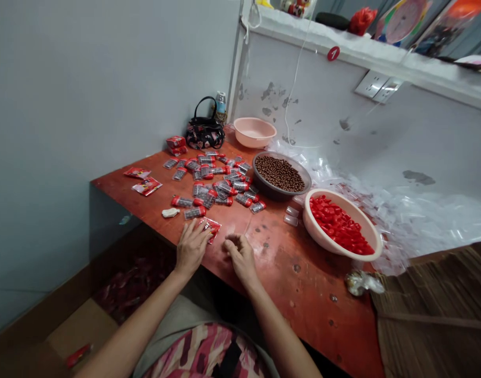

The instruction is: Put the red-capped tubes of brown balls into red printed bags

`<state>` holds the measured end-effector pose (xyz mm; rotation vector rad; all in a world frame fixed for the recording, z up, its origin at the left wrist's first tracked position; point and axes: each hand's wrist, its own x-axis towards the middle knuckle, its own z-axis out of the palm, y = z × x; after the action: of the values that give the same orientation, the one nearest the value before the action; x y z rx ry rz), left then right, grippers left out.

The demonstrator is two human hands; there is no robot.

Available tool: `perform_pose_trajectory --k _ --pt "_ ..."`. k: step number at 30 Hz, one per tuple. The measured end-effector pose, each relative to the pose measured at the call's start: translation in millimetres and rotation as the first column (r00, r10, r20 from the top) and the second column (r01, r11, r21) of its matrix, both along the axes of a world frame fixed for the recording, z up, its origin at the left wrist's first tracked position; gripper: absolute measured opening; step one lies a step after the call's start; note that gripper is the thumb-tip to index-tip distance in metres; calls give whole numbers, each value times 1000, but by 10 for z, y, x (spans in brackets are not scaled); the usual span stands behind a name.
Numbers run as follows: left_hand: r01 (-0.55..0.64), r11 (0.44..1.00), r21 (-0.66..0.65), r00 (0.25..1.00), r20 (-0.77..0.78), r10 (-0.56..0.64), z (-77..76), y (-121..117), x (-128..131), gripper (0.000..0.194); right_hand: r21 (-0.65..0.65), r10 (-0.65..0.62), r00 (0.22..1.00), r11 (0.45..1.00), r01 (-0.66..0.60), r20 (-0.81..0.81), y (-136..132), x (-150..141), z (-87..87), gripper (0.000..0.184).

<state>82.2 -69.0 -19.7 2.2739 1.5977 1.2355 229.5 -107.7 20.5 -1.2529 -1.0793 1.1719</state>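
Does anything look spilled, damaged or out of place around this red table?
The wall behind the table has dark patches, like peeled paint. Loose clear plastic pieces are heaped against it, uncontained, though perhaps on purpose. The brown balls look contained in their grey bowl.

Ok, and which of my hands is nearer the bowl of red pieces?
Your right. The right hand is to the left of the bowl of red pieces, with bare tabletop between; the left hand is farther left, at a red packet.
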Motion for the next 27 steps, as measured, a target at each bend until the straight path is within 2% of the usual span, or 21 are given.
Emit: perform_pose_trajectory --k 2,4,5,7,8,10,12,13,14,16,18,20,22,25,27 --pt "69 997 -18 989 134 -66 79 -87 44 25 14 -10 999 1000 10 -46 99 -45 -8 26" --pt "148 985 -88 941 318 -113 183 -180 91 24 11 12 993 1000 -11 -114 175 -65 -14 29" --pt "178 973 -147 901 422 -101 237 -219 106 26 14 16 990 1000 -14 -138 200 -60 -12 28" --pt "220 925 -309 792 610 16 329 -265 114 35 13 31 988 999 -30 -149 220 -22 3 26" --pt "261 878 -401 726 681 95 362 -270 107 38 5 56 989 998 -56 -139 216 5 17 27" --pt "434 724 -536 592 776 220 399 -254 83 35 -23 157 982 987 -160 -106 196 63 54 29" --pt "625 541 -562 490 823 289 399 -226 64 27 -54 279 959 958 -281 -42 192 114 98 30" --pt "684 477 -552 454 834 313 390 -216 59 25 -73 317 948 946 -314 26 209 141 123 30" --pt "709 447 -546 432 837 336 378 -212 56 23 -108 313 939 948 -300 144 244 174 150 28" --pt "684 472 -556 415 829 376 352 -216 51 21 -172 195 868 976 -129 456 379 270 209 23" --pt "629 535 -565 405 825 395 336 -232 42 21 -161 25 708 979 126 706 589 413 271 31" --pt "593 567 -572 395 820 414 335 -251 33 21 -142 -60 629 954 265 775 834 579 317 43" --pt "587 565 -580 382 813 438 351 -269 32 21 -154 -94 576 917 367 812 1061 724 333 49" --pt "597 553 -582 344 808 479 395 -283 56 20 -185 -101 555 881 435 825 1287 863 307 48" --pt "597 563 -571 274 805 526 423 -277 86 18 -200 -97 573 879 433 813 1336 917 285 43"
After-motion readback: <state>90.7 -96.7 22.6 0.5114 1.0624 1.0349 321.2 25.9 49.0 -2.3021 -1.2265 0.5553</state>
